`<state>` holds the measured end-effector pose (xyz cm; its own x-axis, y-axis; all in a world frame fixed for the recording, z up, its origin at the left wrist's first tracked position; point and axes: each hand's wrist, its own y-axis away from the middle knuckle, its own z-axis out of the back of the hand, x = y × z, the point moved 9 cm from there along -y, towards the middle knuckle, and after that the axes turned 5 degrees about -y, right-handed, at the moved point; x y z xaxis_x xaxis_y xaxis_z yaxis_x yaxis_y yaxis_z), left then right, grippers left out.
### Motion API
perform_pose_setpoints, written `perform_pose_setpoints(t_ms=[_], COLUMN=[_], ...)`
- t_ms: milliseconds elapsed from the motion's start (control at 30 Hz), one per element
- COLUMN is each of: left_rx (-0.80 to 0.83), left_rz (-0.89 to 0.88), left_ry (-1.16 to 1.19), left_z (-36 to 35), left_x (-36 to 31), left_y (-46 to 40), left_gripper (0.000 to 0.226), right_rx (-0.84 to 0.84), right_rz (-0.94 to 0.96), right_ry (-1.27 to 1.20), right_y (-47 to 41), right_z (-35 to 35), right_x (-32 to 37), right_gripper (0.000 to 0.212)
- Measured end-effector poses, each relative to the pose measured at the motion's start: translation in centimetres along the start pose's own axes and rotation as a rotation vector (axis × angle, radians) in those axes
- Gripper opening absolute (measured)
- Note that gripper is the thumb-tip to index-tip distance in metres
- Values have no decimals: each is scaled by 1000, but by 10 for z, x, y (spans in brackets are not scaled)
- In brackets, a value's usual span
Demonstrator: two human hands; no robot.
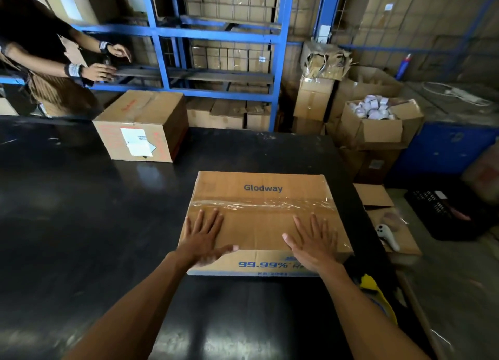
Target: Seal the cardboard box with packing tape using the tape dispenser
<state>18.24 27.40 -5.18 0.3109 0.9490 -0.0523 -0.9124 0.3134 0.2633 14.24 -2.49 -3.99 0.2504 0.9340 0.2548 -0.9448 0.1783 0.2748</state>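
Observation:
A brown cardboard box printed "Glodway" lies on the black table, its flaps closed. A wrinkled strip of clear packing tape runs across its top along the seam. My left hand rests flat on the near left part of the lid, fingers spread. On the near right part my right hand also lies flat and spread. Neither hand holds anything. A yellow object by the table's right edge may be the tape dispenser; I cannot tell.
A second taped box stands at the table's far side. Another person reaches toward the blue shelving at the back left. Right of the table sit open cartons, one full of white rolls, and a white handheld device.

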Motion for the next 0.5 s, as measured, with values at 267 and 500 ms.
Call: perform_pose_setpoints(t_ms=[267, 500], left_rx=[-23, -221], left_rz=[-34, -89], left_ry=[-16, 6], left_z=[2, 12], left_x=[0, -3], left_y=[0, 9], left_gripper=[114, 110], right_rx=[-7, -47], right_rz=[1, 66], right_ry=[-10, -270], right_y=[2, 7], right_z=[-1, 12], right_x=[0, -1], right_gripper=[80, 77])
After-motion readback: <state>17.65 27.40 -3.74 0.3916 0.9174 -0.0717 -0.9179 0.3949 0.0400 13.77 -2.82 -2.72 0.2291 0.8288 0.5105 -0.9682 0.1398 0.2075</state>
